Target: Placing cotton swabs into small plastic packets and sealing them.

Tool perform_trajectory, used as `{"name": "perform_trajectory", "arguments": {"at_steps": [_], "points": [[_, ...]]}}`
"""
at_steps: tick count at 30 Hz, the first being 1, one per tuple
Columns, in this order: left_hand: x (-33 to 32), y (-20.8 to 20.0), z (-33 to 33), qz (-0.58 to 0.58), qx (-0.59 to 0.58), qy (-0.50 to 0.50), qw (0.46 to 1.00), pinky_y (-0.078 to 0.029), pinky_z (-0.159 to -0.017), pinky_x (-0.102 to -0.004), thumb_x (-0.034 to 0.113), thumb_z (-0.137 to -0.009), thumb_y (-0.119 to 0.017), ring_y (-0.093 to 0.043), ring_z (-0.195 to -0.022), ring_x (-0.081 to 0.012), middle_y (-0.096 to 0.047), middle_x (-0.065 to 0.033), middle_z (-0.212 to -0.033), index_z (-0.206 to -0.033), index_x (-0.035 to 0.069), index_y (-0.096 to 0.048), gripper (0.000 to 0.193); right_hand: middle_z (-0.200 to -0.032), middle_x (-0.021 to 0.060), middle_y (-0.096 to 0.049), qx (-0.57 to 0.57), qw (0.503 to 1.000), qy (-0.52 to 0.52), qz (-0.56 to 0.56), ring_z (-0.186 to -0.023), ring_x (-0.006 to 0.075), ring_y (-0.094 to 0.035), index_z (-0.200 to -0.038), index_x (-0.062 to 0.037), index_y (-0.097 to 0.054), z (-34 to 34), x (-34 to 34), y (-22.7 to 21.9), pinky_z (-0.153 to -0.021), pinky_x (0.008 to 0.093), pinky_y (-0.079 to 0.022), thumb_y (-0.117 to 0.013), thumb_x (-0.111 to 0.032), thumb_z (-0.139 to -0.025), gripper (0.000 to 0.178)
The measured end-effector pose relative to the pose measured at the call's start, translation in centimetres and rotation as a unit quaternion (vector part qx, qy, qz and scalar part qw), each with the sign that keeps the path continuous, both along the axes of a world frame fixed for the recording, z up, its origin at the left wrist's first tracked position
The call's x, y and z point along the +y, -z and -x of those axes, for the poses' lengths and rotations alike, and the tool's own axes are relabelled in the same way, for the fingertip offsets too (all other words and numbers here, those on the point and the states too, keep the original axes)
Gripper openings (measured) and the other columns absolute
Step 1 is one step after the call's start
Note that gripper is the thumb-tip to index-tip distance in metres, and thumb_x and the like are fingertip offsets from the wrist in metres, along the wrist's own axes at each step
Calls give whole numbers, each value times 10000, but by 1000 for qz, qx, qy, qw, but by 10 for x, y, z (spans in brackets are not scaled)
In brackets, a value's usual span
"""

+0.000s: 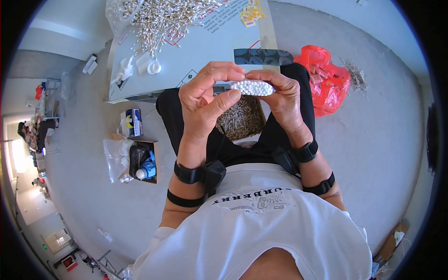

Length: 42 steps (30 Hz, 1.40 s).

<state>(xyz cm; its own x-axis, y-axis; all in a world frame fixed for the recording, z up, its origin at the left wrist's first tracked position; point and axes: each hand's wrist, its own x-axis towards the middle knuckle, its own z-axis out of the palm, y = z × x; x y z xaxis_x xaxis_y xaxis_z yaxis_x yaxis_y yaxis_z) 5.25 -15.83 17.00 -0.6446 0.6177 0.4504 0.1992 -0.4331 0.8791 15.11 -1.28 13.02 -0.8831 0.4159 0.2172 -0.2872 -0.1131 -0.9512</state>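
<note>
A packed bundle of cotton swabs [252, 87] is held up over my lap, its round white tips facing me. My left hand [201, 97] is closed at the bundle's left end, the thumb below and the fingers above. Around the right end my right hand [285, 99] is curled, with its index finger along the top edge. The swabs' sticks are hidden behind the tips. Below the hands, between my knees, stands a box of loose cotton swabs [241, 120].
Ahead is a grey-white table [205, 56] bearing a heap of cotton swabs [170, 18], yellow labels [252, 14], a white tape roll [154, 67] and a dark patterned strip [263, 57]. A red plastic bag [326, 81] lies right; an open carton [153, 161] with a blue bottle stands left.
</note>
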Motion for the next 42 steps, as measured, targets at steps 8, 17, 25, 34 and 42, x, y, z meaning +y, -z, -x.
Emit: {"name": "perform_trajectory", "arguments": {"at_steps": [8, 17, 25, 34, 42], "points": [[3, -1, -7, 37, -150, 15, 988, -501, -713, -260, -59, -759, -566, -638, -852, -164, -682, -153, -961, -894, -53, -683, 179, -993, 51, -691, 10, 999, -10, 49, -940, 105, -625, -1047, 24, -679, 2, 2, 15, -862, 247, -491, -577, 171, -789, 315], [5, -1, -11, 42, -179, 28, 983, -503, -640, -251, -53, -774, -501, -641, -850, -170, -685, -173, -988, -905, -57, -684, 226, -999, 69, -696, 5, 997, -25, 71, -939, 121, -642, -1036, 26, -675, 2, 3, 21, -857, 261, -507, -620, 167, -783, 295], [7, -1, -12, 49, -156, 13, 987, -497, -633, -241, -47, -812, -570, -630, -855, -151, -684, -151, -978, -943, -48, -681, 172, -980, 66, -696, 9, 996, -21, 87, -921, 117, -640, -1021, 22, -678, 4, 1, 21, -841, 256, -512, -642, 155, -777, 280], [14, 3, -14, 153, 58, -53, 985, -470, -640, -218, 35, -804, -712, -623, -798, -100, -684, -67, -908, -927, 13, -707, 125, -926, 31, -685, 5, 997, -31, 68, -877, 74, -609, -1000, 17, -675, 3, 2, 23, -796, 231, -500, -672, 106, -793, 226], [17, 2, -13, 170, 184, -63, 966, -502, -758, -293, 60, -750, -769, -631, -874, -181, -687, -58, -922, -923, 54, -717, 180, -897, 10, -668, -8, 999, -18, 27, -849, 50, -581, -997, 24, -663, 1, 1, 20, -762, 220, -493, -670, 96, -800, 209]]}}
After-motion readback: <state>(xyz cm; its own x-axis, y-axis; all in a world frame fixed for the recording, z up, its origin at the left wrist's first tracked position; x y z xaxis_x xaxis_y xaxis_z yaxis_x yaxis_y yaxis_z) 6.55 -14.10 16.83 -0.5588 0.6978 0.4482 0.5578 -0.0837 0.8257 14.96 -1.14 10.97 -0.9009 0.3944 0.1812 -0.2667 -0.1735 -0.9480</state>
